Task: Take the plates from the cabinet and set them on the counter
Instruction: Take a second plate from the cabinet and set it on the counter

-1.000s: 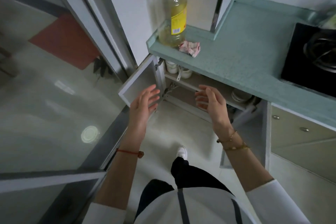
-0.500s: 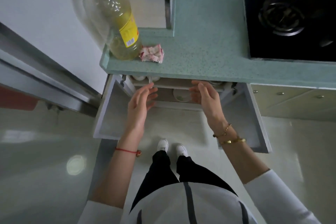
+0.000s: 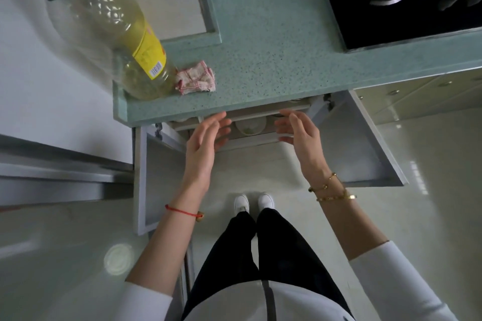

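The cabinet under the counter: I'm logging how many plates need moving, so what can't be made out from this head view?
- Plates: only one pale round rim shows in the head view; the counter edge overhangs the cabinet interior, hiding any stack and its count.
- Left hand and right hand: both open and empty, but their fingertips reach under the overhang.
- Stove: cut off by the frame's top and right edges.
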`<move>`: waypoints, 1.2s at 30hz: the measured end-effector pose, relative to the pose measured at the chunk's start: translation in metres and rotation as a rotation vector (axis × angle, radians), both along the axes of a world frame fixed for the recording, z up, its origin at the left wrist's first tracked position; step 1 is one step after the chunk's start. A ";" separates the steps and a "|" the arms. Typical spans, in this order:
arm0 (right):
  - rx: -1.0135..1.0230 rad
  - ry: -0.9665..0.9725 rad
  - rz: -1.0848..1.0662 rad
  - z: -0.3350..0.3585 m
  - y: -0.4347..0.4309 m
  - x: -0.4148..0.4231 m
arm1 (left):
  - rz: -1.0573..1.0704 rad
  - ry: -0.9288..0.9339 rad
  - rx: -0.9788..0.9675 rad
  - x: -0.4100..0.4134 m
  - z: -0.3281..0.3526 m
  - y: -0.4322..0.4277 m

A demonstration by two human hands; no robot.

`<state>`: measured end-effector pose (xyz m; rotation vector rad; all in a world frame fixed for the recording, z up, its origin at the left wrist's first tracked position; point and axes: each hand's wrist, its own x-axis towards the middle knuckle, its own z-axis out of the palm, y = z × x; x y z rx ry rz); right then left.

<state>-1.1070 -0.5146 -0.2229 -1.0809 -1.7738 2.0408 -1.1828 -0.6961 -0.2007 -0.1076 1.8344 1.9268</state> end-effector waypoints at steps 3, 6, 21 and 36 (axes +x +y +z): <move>0.013 0.011 -0.001 -0.029 0.010 -0.010 | 0.016 0.026 0.021 -0.006 -0.032 0.003; 0.033 0.000 0.009 -0.073 0.018 -0.022 | -0.010 0.043 0.028 -0.013 -0.079 0.010; 0.103 -0.013 0.121 -0.456 0.060 -0.105 | -0.035 0.093 -0.066 -0.101 -0.455 0.054; 0.373 -0.195 0.140 -0.743 0.142 -0.217 | -0.085 0.144 -0.317 -0.223 -0.740 0.103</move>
